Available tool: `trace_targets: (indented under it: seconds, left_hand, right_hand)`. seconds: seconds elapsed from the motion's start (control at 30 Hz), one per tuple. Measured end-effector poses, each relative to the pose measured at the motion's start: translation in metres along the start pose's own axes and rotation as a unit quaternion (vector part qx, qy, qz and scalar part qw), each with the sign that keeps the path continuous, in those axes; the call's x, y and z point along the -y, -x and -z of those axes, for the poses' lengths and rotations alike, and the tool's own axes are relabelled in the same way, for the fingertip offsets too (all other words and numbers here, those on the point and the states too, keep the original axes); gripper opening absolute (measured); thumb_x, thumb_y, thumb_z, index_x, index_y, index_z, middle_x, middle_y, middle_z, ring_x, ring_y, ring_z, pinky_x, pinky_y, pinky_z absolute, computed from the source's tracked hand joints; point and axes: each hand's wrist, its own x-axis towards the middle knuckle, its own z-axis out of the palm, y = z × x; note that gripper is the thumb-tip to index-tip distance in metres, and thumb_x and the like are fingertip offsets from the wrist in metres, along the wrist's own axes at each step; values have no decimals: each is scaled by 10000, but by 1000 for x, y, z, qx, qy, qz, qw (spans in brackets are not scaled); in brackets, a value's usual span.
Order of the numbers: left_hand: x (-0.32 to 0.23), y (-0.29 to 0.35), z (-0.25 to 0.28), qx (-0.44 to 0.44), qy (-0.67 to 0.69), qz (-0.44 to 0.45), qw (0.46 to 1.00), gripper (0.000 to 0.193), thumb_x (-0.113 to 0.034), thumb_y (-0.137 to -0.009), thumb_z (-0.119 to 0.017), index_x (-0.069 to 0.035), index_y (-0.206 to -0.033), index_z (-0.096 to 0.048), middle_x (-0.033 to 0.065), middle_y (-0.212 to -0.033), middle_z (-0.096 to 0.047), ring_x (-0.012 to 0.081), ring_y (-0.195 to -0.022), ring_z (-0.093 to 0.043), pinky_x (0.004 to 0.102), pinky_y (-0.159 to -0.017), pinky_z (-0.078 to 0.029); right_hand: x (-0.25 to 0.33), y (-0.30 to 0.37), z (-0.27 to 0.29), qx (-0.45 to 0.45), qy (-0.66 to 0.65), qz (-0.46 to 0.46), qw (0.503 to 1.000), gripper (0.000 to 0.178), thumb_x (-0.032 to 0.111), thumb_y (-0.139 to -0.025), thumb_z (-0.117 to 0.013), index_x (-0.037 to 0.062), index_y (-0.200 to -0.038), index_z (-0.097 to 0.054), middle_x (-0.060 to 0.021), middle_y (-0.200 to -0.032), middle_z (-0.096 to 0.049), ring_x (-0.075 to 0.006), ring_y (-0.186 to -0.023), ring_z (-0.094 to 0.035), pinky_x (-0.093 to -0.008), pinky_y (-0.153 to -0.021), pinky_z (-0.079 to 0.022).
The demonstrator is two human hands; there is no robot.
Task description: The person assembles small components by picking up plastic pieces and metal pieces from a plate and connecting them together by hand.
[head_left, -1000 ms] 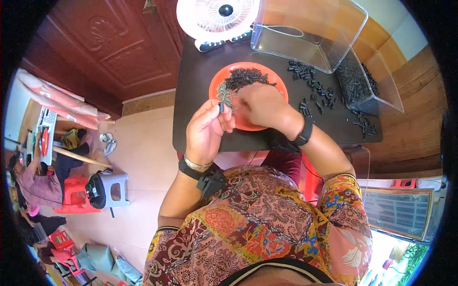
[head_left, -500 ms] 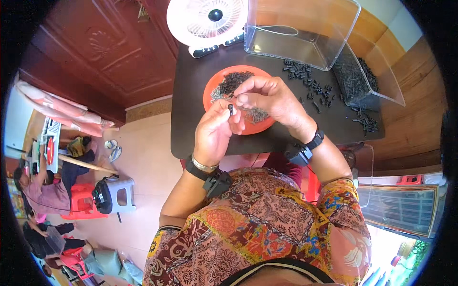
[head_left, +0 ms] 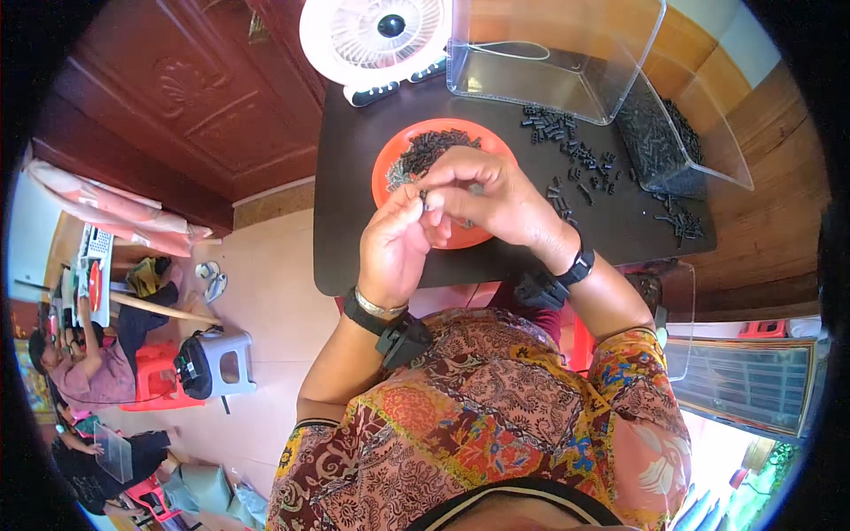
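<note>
My left hand (head_left: 394, 243) pinches a small black plastic piece (head_left: 424, 198) between thumb and fingers, over the near edge of an orange plate (head_left: 382, 159). My right hand (head_left: 487, 195) meets it there, thumb and forefinger pressed together against the piece; whether they hold a second tiny part is hidden. On the plate lie a heap of small black pieces (head_left: 438, 146) and, beside it, a heap of small silvery metal parts (head_left: 400, 177), partly covered by my hands.
Loose black pieces (head_left: 580, 155) are scattered on the dark table (head_left: 345, 248), right of the plate. A clear bin (head_left: 660, 168) holds many more. Behind stand another clear box (head_left: 531, 84) and a white fan (head_left: 381, 40). Other people (head_left: 97, 372) sit at far left.
My right hand has come down and left, its fingertips now touching the black piece. Before, they were just above it. My left hand stays nearly in place.
</note>
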Motion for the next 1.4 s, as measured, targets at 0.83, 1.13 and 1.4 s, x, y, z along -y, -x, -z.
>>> trace_targets:
  seconds: [0.83,1.13,1.4]
  left_hand:
    - [-6,8,6,-40,-65,-49,996,170,-216,-933,-498,-48,-907,-508,36,-820,-536,143,-717,-514,260,-669,-398]
    - [-5,8,-4,-31,-66,-39,997,172,-204,-939,-490,-37,-903,-492,63,-823,-494,180,-721,-483,286,-667,-396]
    - [-2,8,-8,-43,-70,-25,996,183,-220,-927,-511,-38,-903,-501,62,-824,-498,180,-727,-488,283,-664,-398]
  right_hand:
    - [31,13,138,-105,579,52,807,137,70,-786,-668,11,-908,-687,-101,-832,-664,-222,-780,-650,-316,-707,-507]
    - [-4,-3,177,-9,660,14,751,156,116,-718,-696,86,-870,-691,-99,-873,-654,-299,-910,-607,-409,-792,-491]
    - [-22,-5,176,-25,720,64,690,70,134,-737,-654,83,-785,-661,-121,-853,-617,-323,-872,-595,-432,-768,-490]
